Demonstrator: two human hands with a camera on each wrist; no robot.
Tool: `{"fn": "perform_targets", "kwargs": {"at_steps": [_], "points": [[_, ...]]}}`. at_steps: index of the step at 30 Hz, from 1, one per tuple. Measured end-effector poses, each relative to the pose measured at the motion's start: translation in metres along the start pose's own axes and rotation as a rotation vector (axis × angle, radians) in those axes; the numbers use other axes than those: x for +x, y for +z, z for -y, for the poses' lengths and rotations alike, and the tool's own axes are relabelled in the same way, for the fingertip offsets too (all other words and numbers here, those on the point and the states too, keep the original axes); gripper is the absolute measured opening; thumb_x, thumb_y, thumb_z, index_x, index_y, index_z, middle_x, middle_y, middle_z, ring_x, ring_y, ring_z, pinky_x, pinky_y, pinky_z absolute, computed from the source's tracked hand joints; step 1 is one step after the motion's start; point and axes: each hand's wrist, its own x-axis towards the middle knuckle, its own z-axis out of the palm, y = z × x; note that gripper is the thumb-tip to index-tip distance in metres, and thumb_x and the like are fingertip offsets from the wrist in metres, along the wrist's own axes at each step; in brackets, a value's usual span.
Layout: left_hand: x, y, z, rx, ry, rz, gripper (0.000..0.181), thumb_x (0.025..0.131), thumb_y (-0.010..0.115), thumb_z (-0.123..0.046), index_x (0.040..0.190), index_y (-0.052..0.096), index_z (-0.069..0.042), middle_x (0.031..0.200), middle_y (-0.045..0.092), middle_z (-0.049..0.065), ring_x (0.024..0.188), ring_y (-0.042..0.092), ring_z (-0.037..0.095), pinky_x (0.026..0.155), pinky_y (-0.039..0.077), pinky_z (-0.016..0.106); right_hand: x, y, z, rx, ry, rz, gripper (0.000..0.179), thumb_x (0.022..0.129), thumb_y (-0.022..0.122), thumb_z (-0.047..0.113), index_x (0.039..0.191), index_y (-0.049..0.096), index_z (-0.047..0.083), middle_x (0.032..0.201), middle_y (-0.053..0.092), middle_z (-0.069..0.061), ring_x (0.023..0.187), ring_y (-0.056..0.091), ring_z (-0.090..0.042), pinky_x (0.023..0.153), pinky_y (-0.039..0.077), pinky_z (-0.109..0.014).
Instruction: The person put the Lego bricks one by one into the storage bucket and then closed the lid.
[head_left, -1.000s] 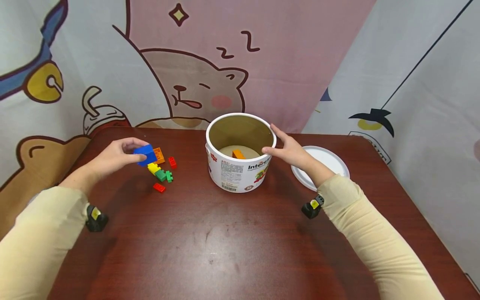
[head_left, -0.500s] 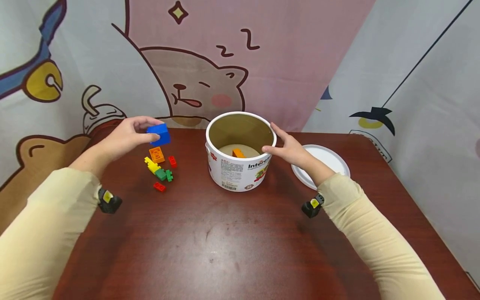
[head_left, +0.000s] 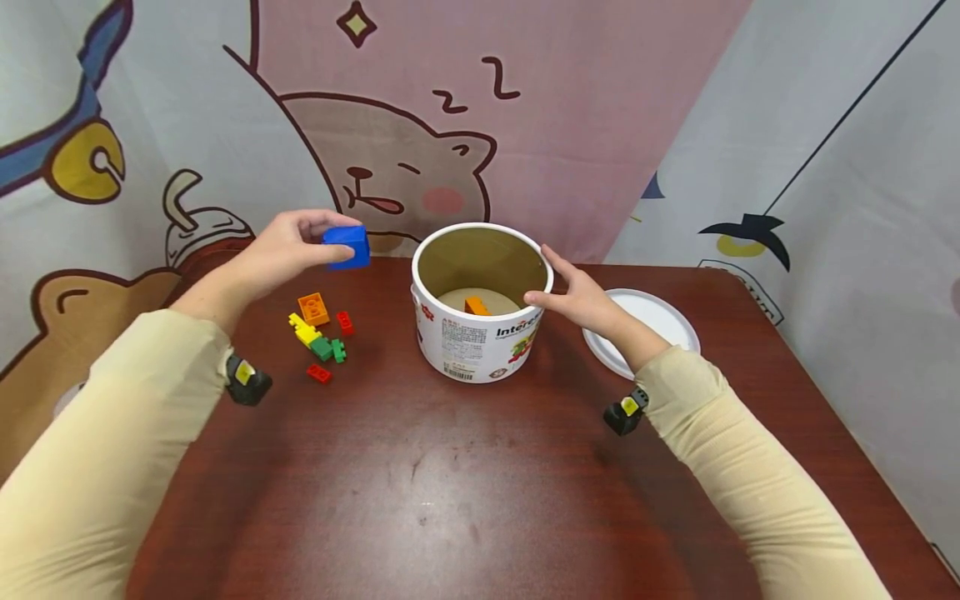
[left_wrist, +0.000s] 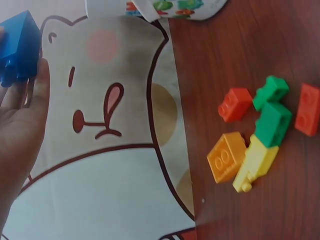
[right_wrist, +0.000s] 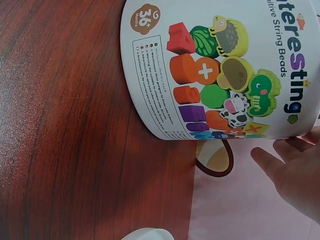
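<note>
In the head view my left hand [head_left: 281, 250] pinches a blue toy brick [head_left: 348, 247] between thumb and fingers, raised left of the white bucket [head_left: 465, 350]. The left wrist view shows the same blue brick at its upper left, studs downward. My right hand [head_left: 581, 300] rests against the bucket's right side, its thumb at the rim and its fingers spread rather straight along the outside. Inside the bucket lies an orange block [head_left: 476, 307]. Below the left hand, on the table, are an orange brick [left_wrist: 227, 157], a yellow brick [left_wrist: 257, 159], green bricks [left_wrist: 273, 124] and red bricks [left_wrist: 236, 105].
A white round lid [head_left: 660, 321] lies on the brown table [head_left: 450, 483], to the right of the bucket and partly behind the right forearm. Behind the table's far edge hangs a printed cloth [head_left: 600, 108] with cartoon animals.
My left hand has carried the blue brick up and to the right, away from the loose bricks and closer to the bucket. My right hand has stayed at the bucket's side.
</note>
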Motion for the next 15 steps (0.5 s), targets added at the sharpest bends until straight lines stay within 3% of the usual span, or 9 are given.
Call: {"fn": "perform_targets", "kwargs": {"at_steps": [5,15], "points": [[0.008,0.008,-0.011,-0.028,0.026,0.018,0.047,0.088,0.063,-0.03,0.131,0.052,-0.012,0.129,0.056,0.016,0.112,0.053,0.025,0.096,0.045,0.039,0.0,-0.001,0.0,-0.003,0.006,0.004,0.089,0.084,0.067,0.035,0.151,0.013,0.011,0.157,0.016,-0.009,0.144,0.017,-0.028,0.115,0.017,-0.047],[0.025,0.028,-0.028,-0.09,0.083,0.059,0.045,0.087,0.065,-0.021,0.128,0.054,-0.009,0.129,0.057,0.015,0.112,0.054,0.025,0.095,0.046,0.034,0.0,-0.001,0.002,-0.007,0.007,0.008,0.085,0.085,0.065,0.028,0.151,0.014,0.011,0.157,0.015,-0.009,0.144,0.016,-0.028,0.116,0.016,-0.047]]}}
